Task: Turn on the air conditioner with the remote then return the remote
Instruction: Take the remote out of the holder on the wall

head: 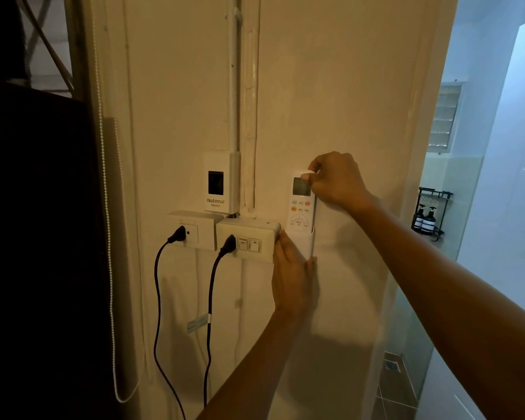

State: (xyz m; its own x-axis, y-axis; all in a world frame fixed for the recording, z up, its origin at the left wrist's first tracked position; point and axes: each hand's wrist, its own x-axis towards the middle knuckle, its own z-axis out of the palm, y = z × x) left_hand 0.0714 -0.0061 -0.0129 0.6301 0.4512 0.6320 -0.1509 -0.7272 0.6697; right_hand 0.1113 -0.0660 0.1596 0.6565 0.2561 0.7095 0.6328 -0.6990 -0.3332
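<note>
- One white remote [300, 204] stands upright in one white wall holder [306, 242]; its lower end is hidden inside the holder, and its grey screen and coloured buttons face out.
- The right hand [335, 180] pinches the remote's top end, thumb on the front by the screen, fingers [315, 165] curled over the top.
- The left hand [291, 275], at 6 o'clock from the remote, cups the holder from below, fingers clasped around it and partly out of sight behind it.
- At 9 o'clock sit two outlet boxes: the nearer switch box [249, 239] has two rocker switches, the farther outlet box [191, 228] touches it.
- Two black plugs, one in each box, trail cords downward, cut off at the bottom edge.
- One breaker [217, 183] marked "National" is above them.
- At 3 o'clock, one dark rack [431, 212] holds two bottles; their labels are too small to read.
</note>
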